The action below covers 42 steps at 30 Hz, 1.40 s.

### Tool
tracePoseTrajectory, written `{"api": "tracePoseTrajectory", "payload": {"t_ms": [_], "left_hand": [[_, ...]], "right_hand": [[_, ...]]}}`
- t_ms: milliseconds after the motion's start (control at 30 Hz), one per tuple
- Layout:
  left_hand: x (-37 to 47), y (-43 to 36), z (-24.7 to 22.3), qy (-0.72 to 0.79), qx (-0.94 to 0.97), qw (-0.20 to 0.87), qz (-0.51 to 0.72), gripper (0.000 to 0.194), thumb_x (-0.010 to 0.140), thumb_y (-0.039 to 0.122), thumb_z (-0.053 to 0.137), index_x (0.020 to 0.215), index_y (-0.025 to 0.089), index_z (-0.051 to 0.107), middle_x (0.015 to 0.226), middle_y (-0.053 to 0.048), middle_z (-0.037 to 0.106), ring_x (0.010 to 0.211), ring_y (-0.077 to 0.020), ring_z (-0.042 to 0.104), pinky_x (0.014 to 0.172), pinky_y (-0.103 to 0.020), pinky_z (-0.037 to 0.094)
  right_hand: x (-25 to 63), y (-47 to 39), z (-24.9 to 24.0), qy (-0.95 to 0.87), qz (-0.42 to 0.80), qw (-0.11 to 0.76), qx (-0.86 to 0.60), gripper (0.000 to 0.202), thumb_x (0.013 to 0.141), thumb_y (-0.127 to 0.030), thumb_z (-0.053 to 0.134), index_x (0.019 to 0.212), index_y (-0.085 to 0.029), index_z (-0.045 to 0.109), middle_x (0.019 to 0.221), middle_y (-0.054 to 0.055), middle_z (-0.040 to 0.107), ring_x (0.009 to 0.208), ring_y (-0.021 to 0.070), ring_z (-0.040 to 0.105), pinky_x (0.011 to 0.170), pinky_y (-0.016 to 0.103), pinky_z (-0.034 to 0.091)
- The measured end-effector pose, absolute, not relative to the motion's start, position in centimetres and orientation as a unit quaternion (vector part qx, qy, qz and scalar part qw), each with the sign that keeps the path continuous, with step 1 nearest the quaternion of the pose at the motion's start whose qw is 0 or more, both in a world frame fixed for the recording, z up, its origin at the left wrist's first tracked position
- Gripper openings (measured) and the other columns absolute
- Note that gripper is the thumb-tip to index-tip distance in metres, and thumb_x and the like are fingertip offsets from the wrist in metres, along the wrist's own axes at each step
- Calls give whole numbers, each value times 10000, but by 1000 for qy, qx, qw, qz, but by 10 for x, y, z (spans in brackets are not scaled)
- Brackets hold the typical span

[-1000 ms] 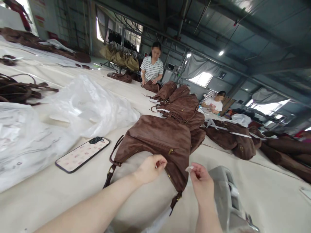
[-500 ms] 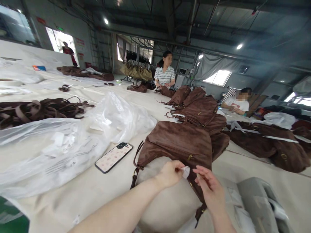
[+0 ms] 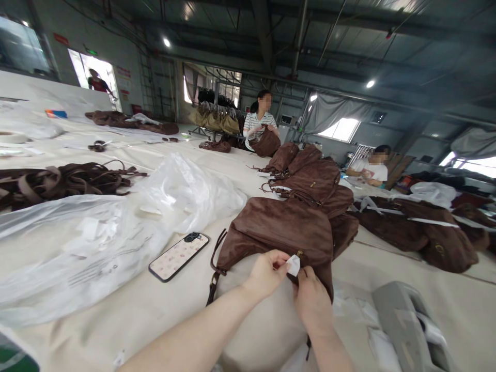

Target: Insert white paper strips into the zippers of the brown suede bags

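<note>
A dark brown bag [image 3: 279, 219] lies in front of me, with a small brass zipper pull [image 3: 299, 253] on its face and a strap with a buckle at its left side. My left hand [image 3: 268, 271] pinches a small white paper piece [image 3: 294, 265] between thumb and fingers, just over the bag's near edge. Close beside it, my right hand [image 3: 312, 297] rests with bent fingers on the bag's edge, under the white piece. What the right fingertips grip is hidden. A pale, cream surface shows between my forearms.
A phone [image 3: 179, 257] lies left of the bag, near clear plastic bags [image 3: 182, 191] and a heap of brown straps [image 3: 58, 183]. More brown bags [image 3: 310, 170] are piled behind. A grey tape dispenser [image 3: 403, 320] stands at right. Co-workers [image 3: 259, 121] sit or stand farther off.
My right hand has moved left and down onto the bag's edge, beside my left hand. The white piece has risen slightly. A co-worker behind has lifted a brown bag.
</note>
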<state>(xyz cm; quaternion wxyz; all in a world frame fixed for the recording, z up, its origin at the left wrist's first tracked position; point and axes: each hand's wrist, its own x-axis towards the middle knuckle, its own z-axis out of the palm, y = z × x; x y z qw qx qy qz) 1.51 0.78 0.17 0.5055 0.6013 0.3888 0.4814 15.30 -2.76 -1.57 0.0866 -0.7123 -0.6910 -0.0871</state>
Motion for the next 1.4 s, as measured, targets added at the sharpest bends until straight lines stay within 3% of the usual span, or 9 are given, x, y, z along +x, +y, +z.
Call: {"api": "tracePoseTrajectory", "payload": {"t_ms": [133,333,533,667,833,933,1033,1167,1400], "left_hand": [[8,0,30,374,608,501,491,114,768,219,565,801,125,621,683,-14,611,592,-90,508,571,-200,389],[12,5,78,367,661,483,442,108,744,234,597,792,140,620,670,3,599,583,-78,508,566,-188,391],[40,13,47,379,615,617,312,196,623,262,697,739,131,608,624,10,602,536,-80,520,553,-214,398],[33,10,10,352,563,683,305,324,562,330,747,772,122,613,634,8,618,537,-73,535,550,-202,384],[14,3,3,337,573,691,284,417,575,389,740,878,114,662,718,-13,644,522,-55,499,525,-195,361],[11,3,5,343,576,685,287,419,602,407,725,899,116,673,713,-17,642,518,-55,485,525,-199,365],[11,3,5,355,580,674,291,403,606,413,719,877,117,676,695,-14,633,517,-59,481,525,-203,374],[13,0,4,362,608,646,284,329,633,392,681,812,116,676,623,5,596,503,-68,476,505,-204,370],[13,-1,2,369,621,623,300,258,676,363,640,765,122,665,568,21,556,499,-71,467,479,-191,350]], "right_hand": [[161,-24,2,-702,-31,72,-707,191,803,-88,469,868,-177,625,915,66,614,728,163,617,596,252,382],[203,-46,1,-749,220,213,-587,114,676,-127,583,632,-209,649,605,-27,605,583,140,552,538,220,339],[233,-67,-3,-712,374,235,-547,73,598,-176,663,637,-213,713,552,-44,628,501,117,512,455,182,302],[231,-65,-2,-686,392,226,-569,50,633,-237,660,623,-205,697,541,-33,640,449,108,517,412,176,303],[207,-57,4,-639,296,261,-661,382,792,-434,545,495,-195,561,408,-18,545,295,98,437,348,206,279],[192,-58,14,-658,243,328,-633,307,804,-389,541,556,-209,568,454,-27,543,375,118,488,387,215,329],[183,-62,23,-666,251,386,-587,162,816,-344,531,783,-219,628,625,-10,630,504,142,564,481,231,420],[180,-64,25,-661,250,393,-588,222,839,-371,516,987,-227,597,731,6,652,586,157,592,522,239,446],[185,-57,14,-683,213,367,-595,204,834,-399,516,879,-227,616,804,36,681,692,189,629,647,273,492]]}}
